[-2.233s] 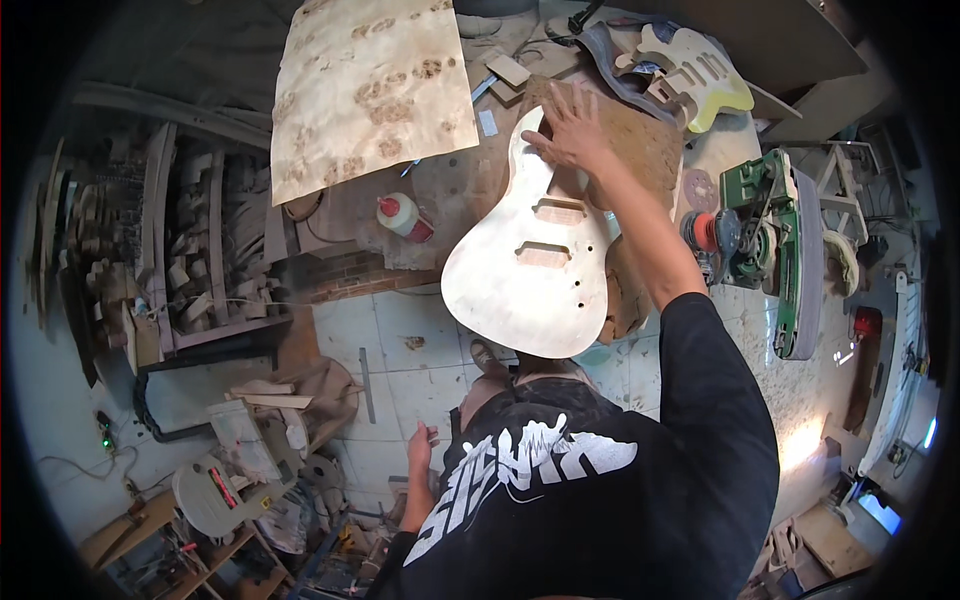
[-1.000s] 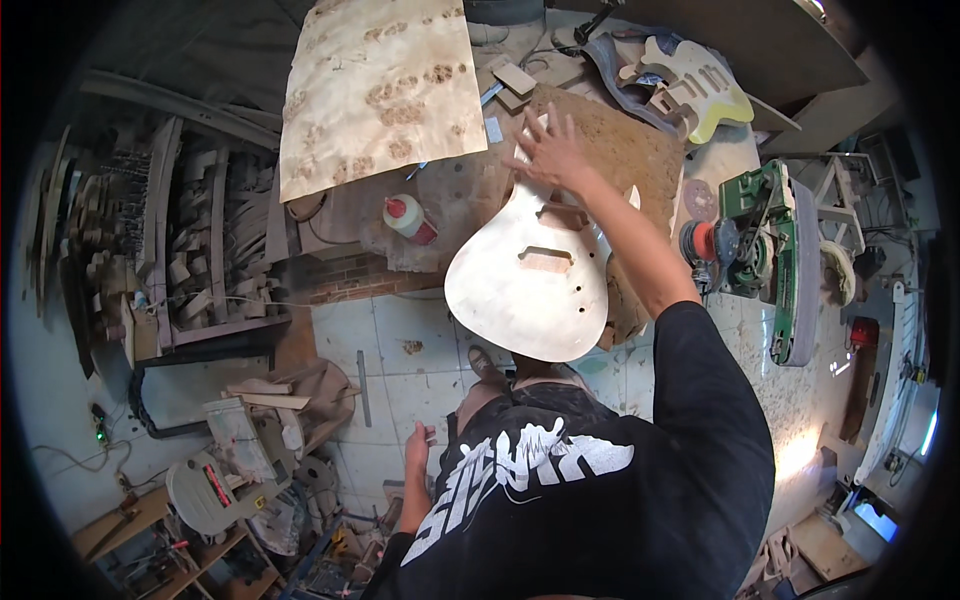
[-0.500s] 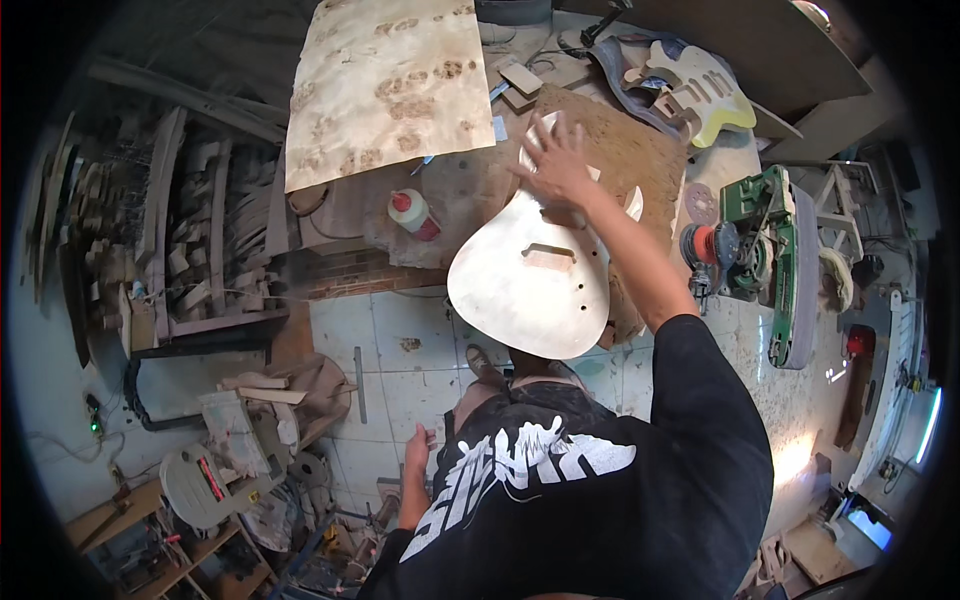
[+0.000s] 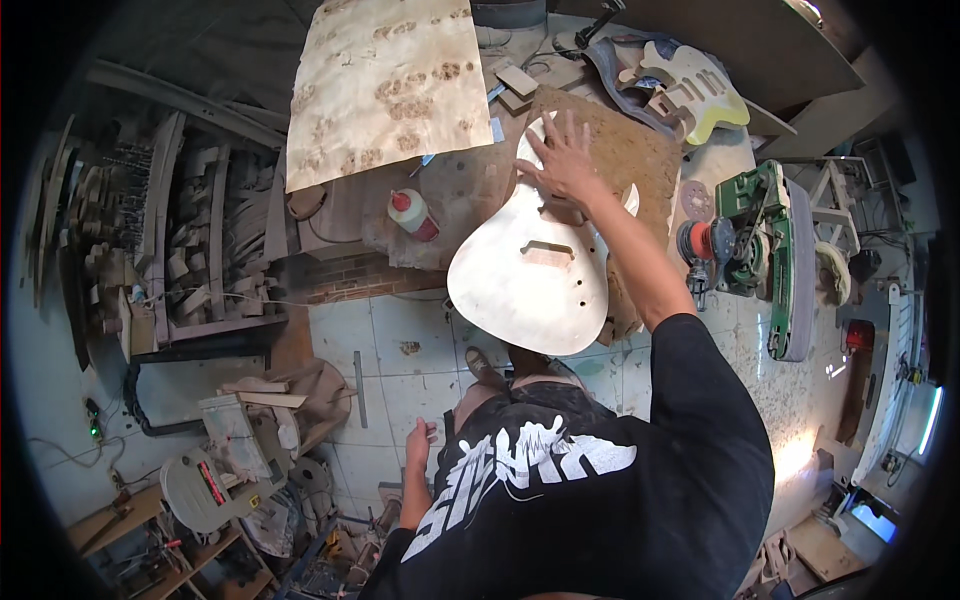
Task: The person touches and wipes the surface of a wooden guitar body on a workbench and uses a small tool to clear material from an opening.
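A pale, cream-coloured electric guitar body (image 4: 500, 283) lies on a worn brown board (image 4: 625, 140) at the near side of the bench, its round end overhanging the edge. Cut into it are a slot-shaped pickup cavity and several small dark holes. My right hand (image 4: 565, 165) is laid over the upper part of the body near its horn, fingers spread and palm down, partly hiding it. Down at my side hangs my left hand (image 4: 421, 440), away from the bench, with loosely bent fingers and nothing visible in it.
A burl veneer sheet (image 4: 390, 100) and a red-capped glue bottle (image 4: 412, 214) are left of the body. A second guitar body (image 4: 700, 95) sits at the far right. Nearer stand an orange sander (image 4: 705, 242) and a green belt sander (image 4: 785, 260). Wood offcuts fill a rack (image 4: 215, 230).
My right hand has shifted slightly across the upper part of the guitar body. The guitar body and my left hand are nearly where they were.
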